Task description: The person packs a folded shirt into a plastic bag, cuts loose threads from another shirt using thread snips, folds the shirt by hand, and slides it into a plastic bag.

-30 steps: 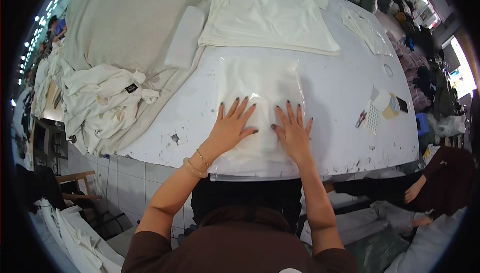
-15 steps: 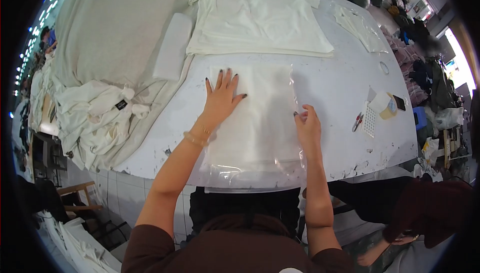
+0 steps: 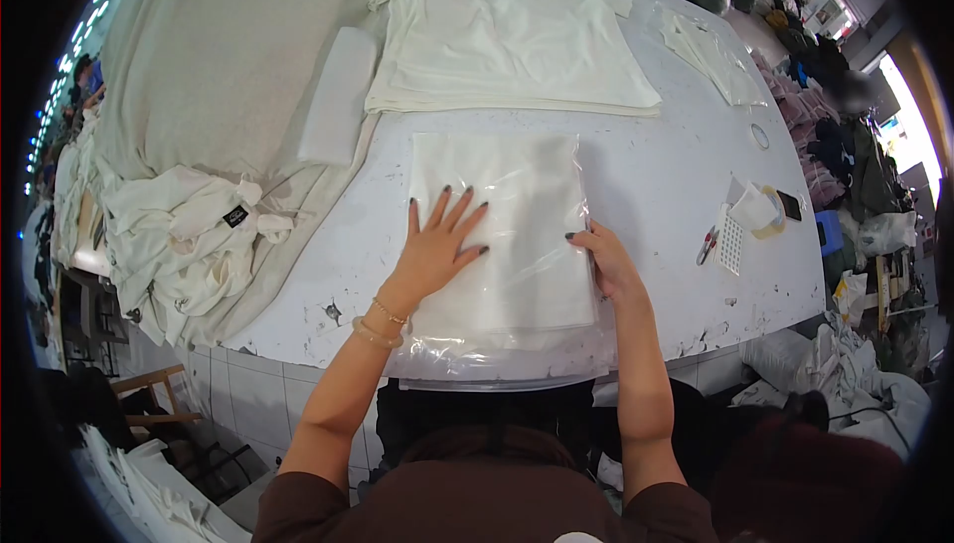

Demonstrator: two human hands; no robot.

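A clear plastic bag [image 3: 497,352] with folded white cloth [image 3: 532,245] inside lies at the table's front edge. My left hand [image 3: 435,245] rests flat on its left half, fingers spread. At the bag's right edge, my right hand [image 3: 610,263] pinches the side, thumb on top and the other fingers partly hidden at or under the edge. Beyond the bag, a stack of white T-shirts [image 3: 507,41] is spread out, with small reddish lettering on the top one.
On the left sit a white roll-like block [image 3: 340,96], a beige cloth [image 3: 219,46] and a crumpled white garment [image 3: 184,230]. To the right are snips [image 3: 707,245], a tape roll [image 3: 767,223], a phone [image 3: 789,206] and a bagged garment [image 3: 711,58]. Another person [image 3: 805,473] is at lower right.
My left hand has slid down the bag toward me. My right hand has moved from just beside the bag onto its right edge. The person at lower right has shifted.
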